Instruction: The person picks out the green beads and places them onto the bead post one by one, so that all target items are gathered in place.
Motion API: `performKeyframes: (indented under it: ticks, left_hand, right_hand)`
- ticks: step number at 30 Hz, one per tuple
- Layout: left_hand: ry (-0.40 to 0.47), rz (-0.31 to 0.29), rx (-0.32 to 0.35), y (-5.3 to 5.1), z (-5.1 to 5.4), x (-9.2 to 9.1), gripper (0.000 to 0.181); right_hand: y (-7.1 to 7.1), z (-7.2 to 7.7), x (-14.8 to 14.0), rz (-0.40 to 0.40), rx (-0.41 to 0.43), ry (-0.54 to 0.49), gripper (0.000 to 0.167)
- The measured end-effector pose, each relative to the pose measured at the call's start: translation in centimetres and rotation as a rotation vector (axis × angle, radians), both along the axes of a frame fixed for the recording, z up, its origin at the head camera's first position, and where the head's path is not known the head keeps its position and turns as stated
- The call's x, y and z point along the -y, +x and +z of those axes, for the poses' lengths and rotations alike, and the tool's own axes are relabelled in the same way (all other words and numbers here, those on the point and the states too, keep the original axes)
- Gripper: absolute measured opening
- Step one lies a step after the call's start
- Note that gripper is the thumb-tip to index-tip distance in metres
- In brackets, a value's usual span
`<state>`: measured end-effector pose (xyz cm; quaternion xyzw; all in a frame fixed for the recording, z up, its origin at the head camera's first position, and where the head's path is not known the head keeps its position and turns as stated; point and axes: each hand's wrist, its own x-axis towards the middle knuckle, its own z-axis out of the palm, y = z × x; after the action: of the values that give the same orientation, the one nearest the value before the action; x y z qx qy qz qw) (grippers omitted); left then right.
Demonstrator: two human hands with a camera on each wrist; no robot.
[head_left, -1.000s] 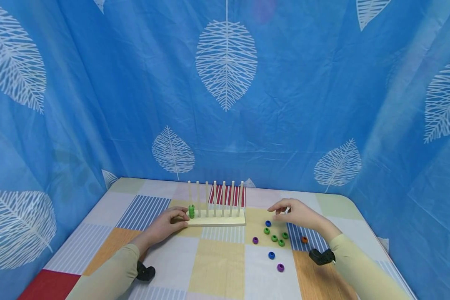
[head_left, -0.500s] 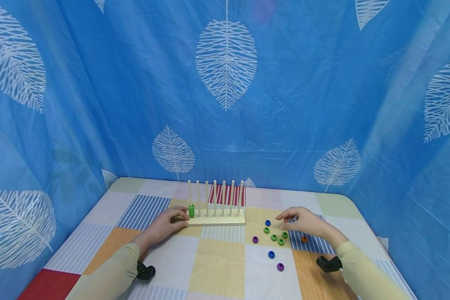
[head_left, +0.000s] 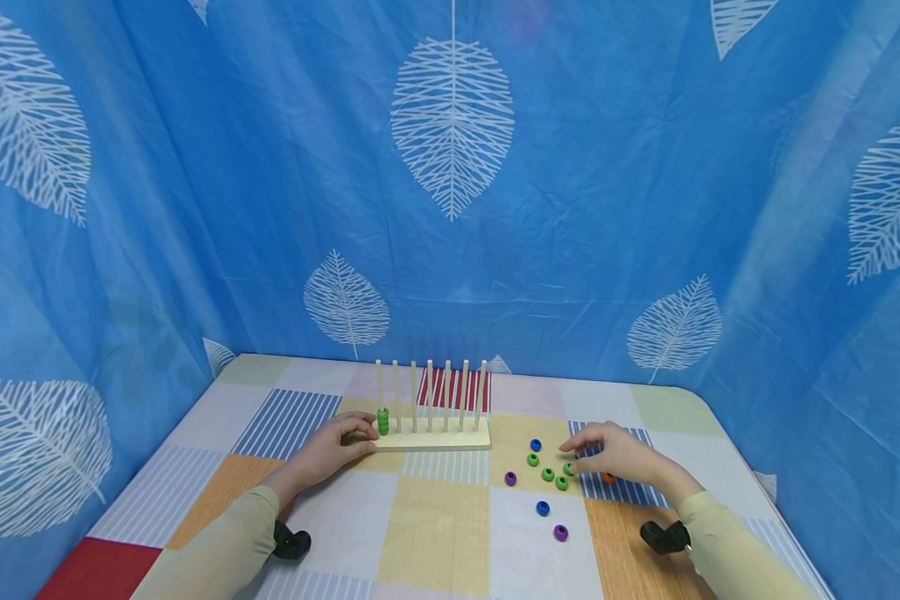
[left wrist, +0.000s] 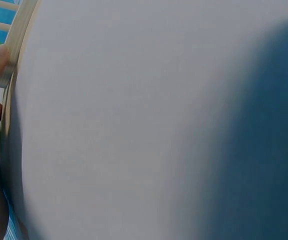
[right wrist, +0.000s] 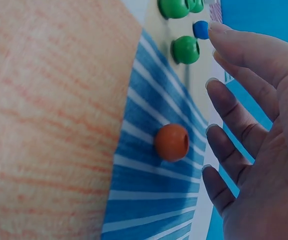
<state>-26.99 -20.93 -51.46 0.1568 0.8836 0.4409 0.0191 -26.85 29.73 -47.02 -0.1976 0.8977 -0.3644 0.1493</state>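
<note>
A pale wooden peg rack [head_left: 435,437] with several upright pegs stands near the table's middle. Green beads [head_left: 383,422] are stacked on its leftmost peg. My left hand [head_left: 333,447] holds the rack's left end, thumb at the front edge; in the left wrist view its thumb touches the rack's edge [left wrist: 18,42]. My right hand [head_left: 624,457] hovers over the loose beads, fingers apart and holding nothing. Its thumb is close to a green bead [head_left: 568,469]. Below it lies an orange bead [right wrist: 172,142], partly hidden by the hand in the head view.
Several more beads are scattered right of the rack: green [head_left: 547,474], blue [head_left: 543,508] and purple [head_left: 561,532]. A patchwork-patterned cloth [head_left: 438,533] covers the table. Blue curtains [head_left: 450,275] with white leaf prints enclose the back and sides.
My right hand has moved right and lower, from above the far blue bead to beside the rightmost green bead. The left hand and the rack have stayed put.
</note>
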Motion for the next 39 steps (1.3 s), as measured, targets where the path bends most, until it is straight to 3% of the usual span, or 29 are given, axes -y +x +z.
performKeyframes:
  ticks: [25, 39]
  left_hand:
    - [-0.002, -0.003, -0.006, 0.1, 0.0, 0.1, 0.005]
    - [0.000, -0.003, 0.001, 0.1, 0.1, -0.1, 0.006]
  right_hand:
    - [0.1, -2.0, -1.1, -0.025, 0.028, -0.061, 0.026]
    - [0.5, -1.9, -0.8, -0.055, 0.021, -0.057, 0.027]
